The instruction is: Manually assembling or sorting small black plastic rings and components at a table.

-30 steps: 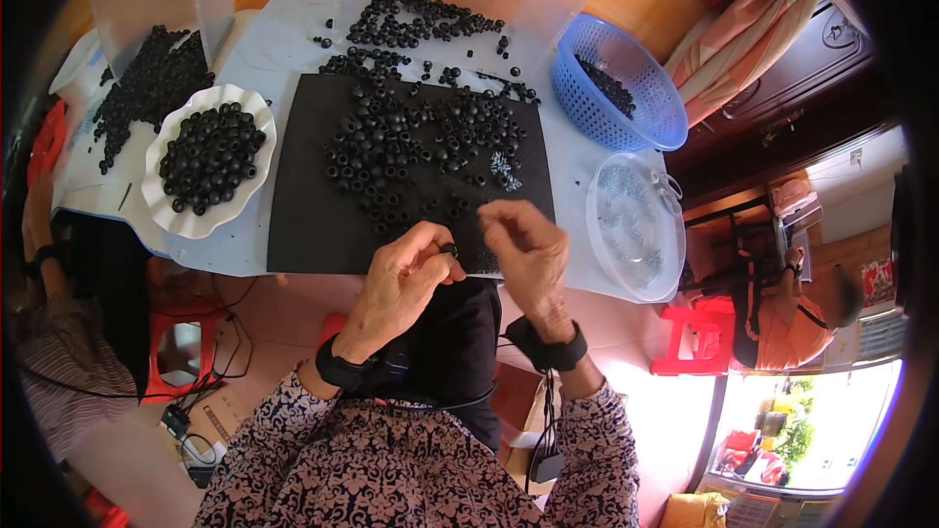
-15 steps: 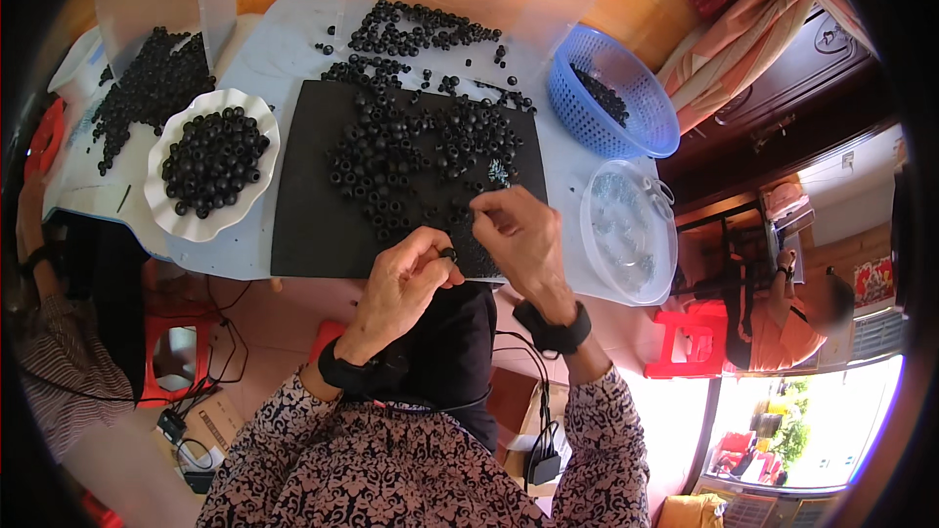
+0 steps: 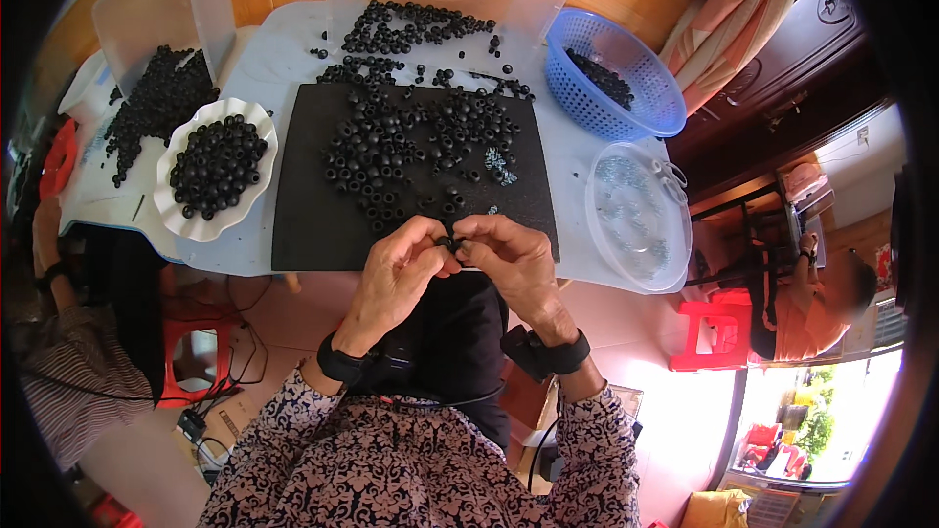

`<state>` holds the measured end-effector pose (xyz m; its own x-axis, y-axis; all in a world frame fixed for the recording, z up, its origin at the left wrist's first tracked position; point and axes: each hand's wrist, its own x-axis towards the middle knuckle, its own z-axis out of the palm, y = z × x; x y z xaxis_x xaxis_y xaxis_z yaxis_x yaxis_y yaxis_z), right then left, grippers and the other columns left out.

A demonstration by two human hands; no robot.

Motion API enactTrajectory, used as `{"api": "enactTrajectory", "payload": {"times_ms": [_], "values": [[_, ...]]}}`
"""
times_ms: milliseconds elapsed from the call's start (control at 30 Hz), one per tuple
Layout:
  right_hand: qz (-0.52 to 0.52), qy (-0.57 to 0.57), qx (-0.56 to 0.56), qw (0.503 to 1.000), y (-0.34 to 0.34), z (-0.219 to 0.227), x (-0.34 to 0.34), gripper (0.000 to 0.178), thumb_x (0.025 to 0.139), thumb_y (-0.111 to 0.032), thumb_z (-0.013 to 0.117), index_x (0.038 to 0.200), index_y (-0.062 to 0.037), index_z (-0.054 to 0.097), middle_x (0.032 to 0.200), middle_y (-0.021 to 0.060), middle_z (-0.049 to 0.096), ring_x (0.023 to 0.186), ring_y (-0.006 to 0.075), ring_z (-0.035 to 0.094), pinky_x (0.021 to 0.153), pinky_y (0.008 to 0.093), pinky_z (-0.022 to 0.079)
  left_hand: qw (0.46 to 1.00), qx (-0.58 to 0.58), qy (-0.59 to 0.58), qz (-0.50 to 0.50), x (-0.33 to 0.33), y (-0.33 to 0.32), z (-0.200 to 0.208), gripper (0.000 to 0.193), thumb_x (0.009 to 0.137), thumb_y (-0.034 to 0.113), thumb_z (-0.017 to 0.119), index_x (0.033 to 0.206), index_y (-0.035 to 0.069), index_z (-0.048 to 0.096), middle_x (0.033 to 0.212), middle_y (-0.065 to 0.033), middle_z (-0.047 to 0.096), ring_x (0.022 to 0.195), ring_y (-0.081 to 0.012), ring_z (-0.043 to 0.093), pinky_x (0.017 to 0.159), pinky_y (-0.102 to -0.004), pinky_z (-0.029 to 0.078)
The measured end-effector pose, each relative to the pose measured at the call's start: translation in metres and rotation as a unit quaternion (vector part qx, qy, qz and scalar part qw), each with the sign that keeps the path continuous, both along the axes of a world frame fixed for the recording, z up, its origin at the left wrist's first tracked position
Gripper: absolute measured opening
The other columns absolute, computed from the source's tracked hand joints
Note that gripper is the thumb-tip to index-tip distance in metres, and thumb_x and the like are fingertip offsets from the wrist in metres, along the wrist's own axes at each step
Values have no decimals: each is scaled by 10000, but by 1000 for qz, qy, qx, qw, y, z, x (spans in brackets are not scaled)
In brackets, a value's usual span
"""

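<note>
Just over the near edge of a black mat [image 3: 305, 171], my two hands meet fingertip to fingertip. My left hand [image 3: 391, 272] pinches a black bead [image 3: 447, 243] between thumb and fingers. My right hand [image 3: 520, 267] is closed in a pinch against that bead; anything small inside its fingertips is hidden. Beyond my hands, many round black beads [image 3: 377, 147] with holes lie loose on the mat. A small cluster of pale blue bits [image 3: 499, 165] lies right of them, with a few more bits just above my right fingers.
A scalloped white dish [image 3: 168, 186] of black beads stands left of the mat. At right are a blue basket [image 3: 611, 108], a clear round tray [image 3: 604, 259] with pale bits, and scissors [image 3: 672, 180]. More beads [image 3: 161, 98] spill from a clear bin. People sit at both sides.
My right hand has come down and left from the mat to meet my left hand at the bead. The left hand has stayed nearly in place. The view has shifted slightly.
</note>
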<state>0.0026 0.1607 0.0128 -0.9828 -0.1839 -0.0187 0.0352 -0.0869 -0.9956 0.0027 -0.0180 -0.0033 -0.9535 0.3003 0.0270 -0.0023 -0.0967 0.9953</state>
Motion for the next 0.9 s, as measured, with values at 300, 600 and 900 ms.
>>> {"api": "enactTrajectory", "payload": {"times_ms": [300,600,900], "values": [[-9,37,67,997,-5,-2,-3,143,893,21,641,1022,10,703,934,38,677,835,77,640,730,219,525,1000,5,-17,9,3,1,5,132,950,73,524,1044,-9,565,833,-60,677,798,-88,635,718,-227,503],[-42,112,109,987,-12,10,2,154,874,52,618,996,19,707,958,87,677,793,140,681,670,245,539,1000,-5,-10,13,3,2,2,151,944,33,541,1077,-28,583,874,-68,683,822,-107,666,736,-237,536],[-19,220,229,948,-15,14,-3,158,859,68,622,997,28,688,944,99,674,771,159,690,670,254,561,1000,6,-6,19,2,3,6,129,942,46,531,1036,-30,578,860,-63,658,804,-92,635,751,-242,531]]}}
